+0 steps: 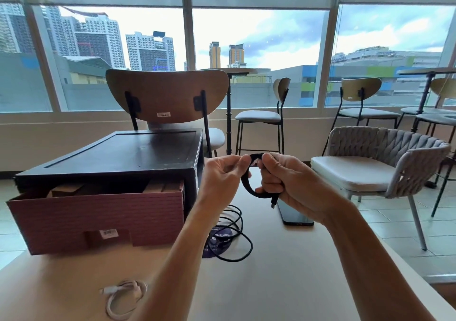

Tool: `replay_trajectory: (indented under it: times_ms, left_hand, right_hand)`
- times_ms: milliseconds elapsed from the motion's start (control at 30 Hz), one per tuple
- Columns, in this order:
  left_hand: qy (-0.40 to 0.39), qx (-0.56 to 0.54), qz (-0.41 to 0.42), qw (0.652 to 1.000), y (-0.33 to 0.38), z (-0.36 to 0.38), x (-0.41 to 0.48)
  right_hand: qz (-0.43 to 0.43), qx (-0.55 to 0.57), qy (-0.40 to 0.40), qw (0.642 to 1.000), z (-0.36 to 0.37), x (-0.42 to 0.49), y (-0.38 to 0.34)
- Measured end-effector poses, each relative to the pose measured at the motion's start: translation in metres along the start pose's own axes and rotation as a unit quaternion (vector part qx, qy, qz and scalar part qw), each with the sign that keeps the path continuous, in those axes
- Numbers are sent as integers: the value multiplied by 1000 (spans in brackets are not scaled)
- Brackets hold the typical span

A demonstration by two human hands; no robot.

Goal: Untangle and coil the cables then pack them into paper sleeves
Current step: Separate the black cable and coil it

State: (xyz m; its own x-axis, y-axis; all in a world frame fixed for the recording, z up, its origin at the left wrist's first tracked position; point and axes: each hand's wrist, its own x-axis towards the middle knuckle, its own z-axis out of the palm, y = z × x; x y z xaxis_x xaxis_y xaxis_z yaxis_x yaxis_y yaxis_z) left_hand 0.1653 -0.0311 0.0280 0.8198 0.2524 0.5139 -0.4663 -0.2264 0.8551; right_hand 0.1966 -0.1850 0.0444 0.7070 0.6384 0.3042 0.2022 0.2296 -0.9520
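Note:
A small coiled black cable (246,185) is held up over the table between both hands. My left hand (222,172) pinches the coil's top left, and my right hand (283,177) grips its right side, with a plug end (273,203) hanging down below. A second black cable (234,234) lies in loose loops on the table under my left forearm. A coiled white cable (123,298) lies near the table's front edge. Brown paper sleeves (66,188) stick up inside a reddish cardboard box (98,219).
The cardboard box sits partly under a black wooden stand (123,155) at the table's left. A dark phone (294,214) lies flat beneath my right hand. A purple round sticker (219,239) is under the loose cable. Chairs (377,163) stand beyond the table (283,271), towards the windows.

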Motion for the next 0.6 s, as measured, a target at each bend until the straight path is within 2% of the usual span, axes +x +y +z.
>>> replay_trajectory:
  times_ms: [200,400,500,600]
  left_hand:
    - [-34,-5,-1,999,3,-4,3]
    - [-79,103,-12,991,-10,-8,4]
    - [-135,220,7,966,-17,-5,1]
    - [-171,372,41,912,-24,-1,-5]
  right_hand:
    - [-9,65,26,998,-5,2,0]
    - [-53,252,116,959,-10,5,-3]
    - [-71,301,145,940,-11,8,-3]
    - [-96,318,159,930,-11,10,-2]
